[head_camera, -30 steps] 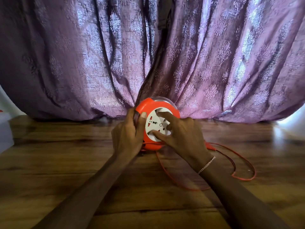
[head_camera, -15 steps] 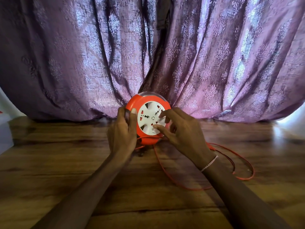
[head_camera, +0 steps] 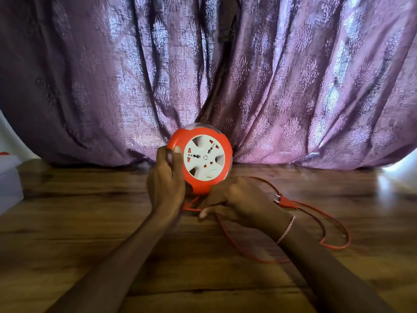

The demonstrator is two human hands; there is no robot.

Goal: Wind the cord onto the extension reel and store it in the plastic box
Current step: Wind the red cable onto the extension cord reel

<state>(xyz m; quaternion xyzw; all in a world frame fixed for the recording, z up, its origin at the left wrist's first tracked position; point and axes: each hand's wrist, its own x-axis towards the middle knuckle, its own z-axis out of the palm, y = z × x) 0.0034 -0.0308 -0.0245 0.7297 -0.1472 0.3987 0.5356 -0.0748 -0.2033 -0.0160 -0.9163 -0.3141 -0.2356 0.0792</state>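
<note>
From the head view: the extension reel (head_camera: 200, 162) stands on its rim at the middle of the tabletop's (head_camera: 67, 222) far edge. Its white socket face is towards us and its back is close against the purple curtain (head_camera: 293, 86).

The left hand (head_camera: 167, 184) grips the reel's left rim, thumb up on the orange edge and fingers wrapped behind. The right hand (head_camera: 237, 199) is down at the reel's lower right, knuckles touching the rim. Its fingers are curled onto the cord (head_camera: 336, 248) where it leaves the foot of the reel, one fingertip flat on the wood. There's a beaded bracelet (head_camera: 285, 229) on that wrist.

The slack cord runs from under the right hand towards the near edge, then swings out in a wide loop to the right. The plug (head_camera: 283, 201) lies just beside the right hand, prongs pointing at the reel.

Over at the left edge a pale box (head_camera: 9, 177) is only partly in view, well apart from the reel, with bare wood between them. Both forearms reach in from the near edge.
</note>
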